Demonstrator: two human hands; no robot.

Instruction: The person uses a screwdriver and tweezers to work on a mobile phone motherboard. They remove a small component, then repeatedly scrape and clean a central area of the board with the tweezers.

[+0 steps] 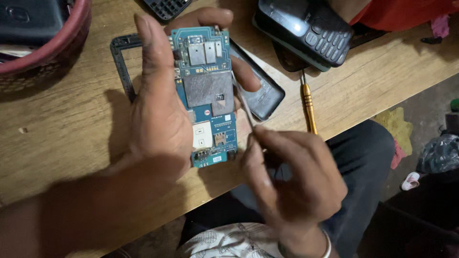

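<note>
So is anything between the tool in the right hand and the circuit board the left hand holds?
Nothing visible. The thin metal tool in the right hand reaches the right edge of the blue circuit board, held in the left hand, unobstructed.

We are seeing the circuit board point(209, 95) lying in the left hand point(158, 114), the right hand point(291, 177) sitting right of it, tweezers point(245, 105) touching its right edge, a phone frame point(123, 62) lying on the wooden table point(71, 124) behind the left hand, a back cover point(265, 98) lying right of the board, a screwdriver point(308, 105) lying further right, a keypad phone point(306, 28) lying behind it, a basket point(43, 43) sitting far left.
</note>
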